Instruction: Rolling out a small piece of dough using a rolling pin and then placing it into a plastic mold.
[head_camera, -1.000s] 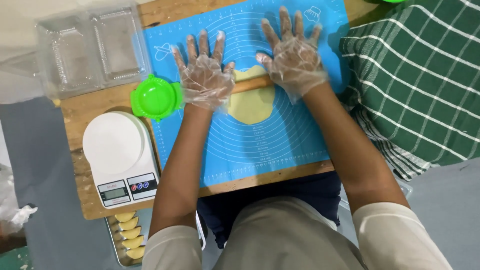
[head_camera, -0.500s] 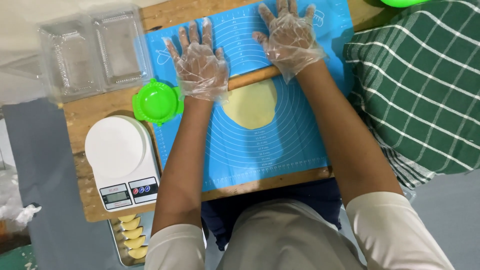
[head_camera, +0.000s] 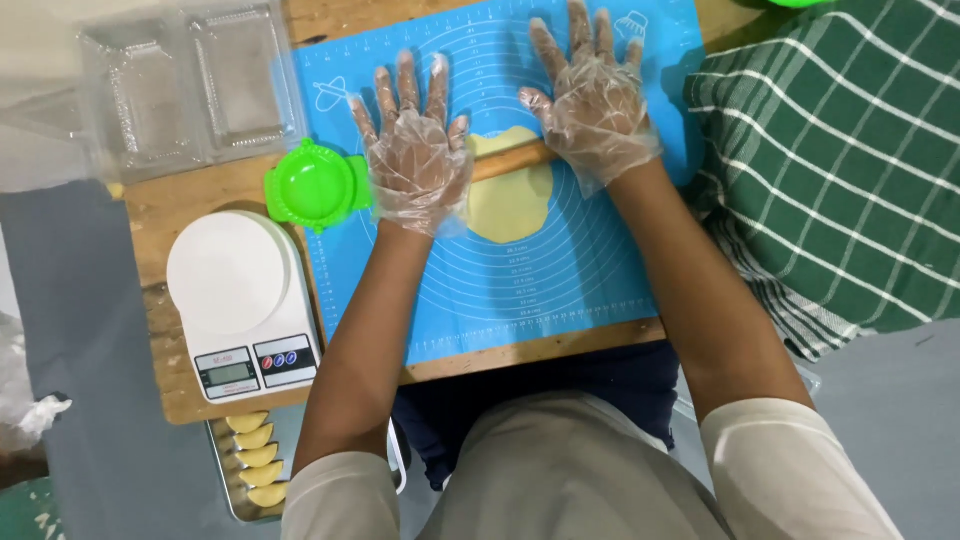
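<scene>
Both my hands wear clear plastic gloves and lie flat, fingers spread, on a wooden rolling pin (head_camera: 508, 161). My left hand (head_camera: 415, 150) presses its left end, my right hand (head_camera: 590, 95) its right end. Under the pin lies a flat round sheet of pale yellow dough (head_camera: 510, 200) on a blue silicone baking mat (head_camera: 560, 270). The pin crosses the far part of the dough. Most of the pin is hidden under my palms.
A green round dumpling press (head_camera: 315, 187) sits just left of my left hand. A white kitchen scale (head_camera: 240, 300) stands on the wooden board (head_camera: 175, 210). Clear plastic boxes (head_camera: 190, 85) lie at the far left. A tray of folded dumplings (head_camera: 255, 460) sits below. A green checked cloth (head_camera: 830, 170) lies right.
My hands have rolled the pin away from me across the dough, from its near part toward its far edge. The dough sheet looks slightly more spread.
</scene>
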